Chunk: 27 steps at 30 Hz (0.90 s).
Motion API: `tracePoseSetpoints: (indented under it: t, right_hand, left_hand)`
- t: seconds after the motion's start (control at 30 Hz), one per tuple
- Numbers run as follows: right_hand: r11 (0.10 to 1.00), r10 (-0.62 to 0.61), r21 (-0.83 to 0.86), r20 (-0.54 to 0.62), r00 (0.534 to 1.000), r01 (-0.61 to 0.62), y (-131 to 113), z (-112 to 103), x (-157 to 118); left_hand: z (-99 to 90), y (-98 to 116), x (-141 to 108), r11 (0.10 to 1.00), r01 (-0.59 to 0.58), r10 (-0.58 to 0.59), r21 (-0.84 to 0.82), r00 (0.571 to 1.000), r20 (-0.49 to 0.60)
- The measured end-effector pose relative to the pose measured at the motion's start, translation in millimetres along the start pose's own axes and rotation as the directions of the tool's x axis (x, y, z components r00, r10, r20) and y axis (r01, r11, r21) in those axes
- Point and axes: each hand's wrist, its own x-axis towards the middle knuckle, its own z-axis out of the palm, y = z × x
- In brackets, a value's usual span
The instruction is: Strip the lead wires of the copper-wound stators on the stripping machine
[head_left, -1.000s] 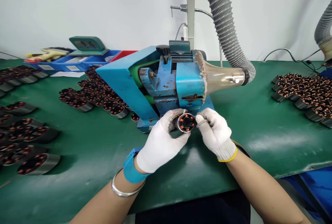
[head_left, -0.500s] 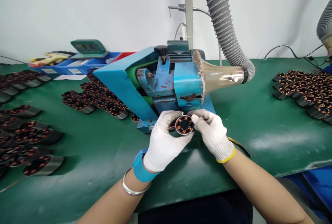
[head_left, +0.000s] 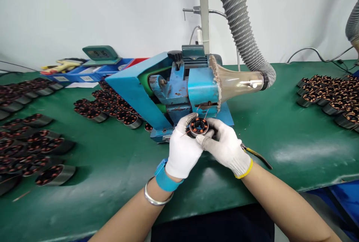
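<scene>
My left hand (head_left: pixel 185 146) and my right hand (head_left: pixel 223 143), both in white gloves, are closed around the sides of one motor stator (head_left: pixel 199 131), a metal ring with copper windings inside. Its open face is turned up toward me. Thin copper wire ends stick out from it, a couple rising toward the slot in the blue guard of the wire-stripping machine (head_left: pixel 203 85) just behind. The stator is held in front of that slot. Parts of the fingers are hidden behind the ring.
Groups of stators stand to the left (head_left: pixel 53 174), behind the machine's left side (head_left: pixel 95 115) and at the right (head_left: pixel 307 98). Yellow-handled pliers (head_left: pixel 258 154) lie by my right wrist. A grey hose (head_left: pixel 238 21) joins the clear funnel. Blue bins (head_left: pixel 95 72) and a clock (head_left: pixel 101 53) stand at the back left.
Both hands have raised the stator slightly toward the machine's slot. My right thumb has moved from the ring's right side to its front, and wire ends now show above the ring.
</scene>
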Motion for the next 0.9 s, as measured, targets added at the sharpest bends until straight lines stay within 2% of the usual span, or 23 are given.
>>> tracePoseSetpoints:
  t: [0.1, 0.3, 0.53, 0.9]
  right_hand:
    - [0.997, -0.055, 0.056, 0.013, 0.998, 0.054, 4, 0, 2]
    - [0.994, -0.097, 0.047, -0.021, 0.995, 0.098, 4, -11, 13]
    - [0.991, -0.134, 0.016, -0.02, 0.991, 0.134, 3, -17, 17]
    - [0.981, -0.155, 0.118, -0.007, 0.988, 0.155, -6, -16, 22]
  left_hand:
    - [-2.3, 2, 0, 0.999, 0.01, -0.011, 0.032, 0.999, 0.034]
    - [1.2, 6, 13, 0.988, 0.01, -0.021, 0.152, 0.997, 0.068]
    - [7.5, 9, 19, 0.98, 0.01, -0.023, 0.198, 0.997, 0.067]
    - [8.6, 22, 26, 0.933, -0.053, 0.038, 0.355, 0.998, 0.047]
